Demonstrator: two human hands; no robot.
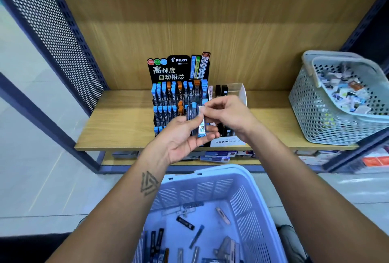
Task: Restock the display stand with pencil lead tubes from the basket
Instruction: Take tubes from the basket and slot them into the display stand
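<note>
Two hands meet before our black tiered Pilot display stand point(168, 102).
Left hand point(185, 136) cradles dark blue-capped lead tubes point(194, 119); right hand point(227, 115) fingertips pinch one.

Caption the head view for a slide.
Both hands, left hand and right hand, sort pencil lead tubes before the display stand, above the basket.

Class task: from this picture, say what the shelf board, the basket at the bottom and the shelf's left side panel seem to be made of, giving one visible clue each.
Shelf board: looks wood or laminate, matt, grain lines.
Basket: moulded plastic, pale, slotted walls.
Side panel: probably painted metal, dark, evenly perforated.
</note>
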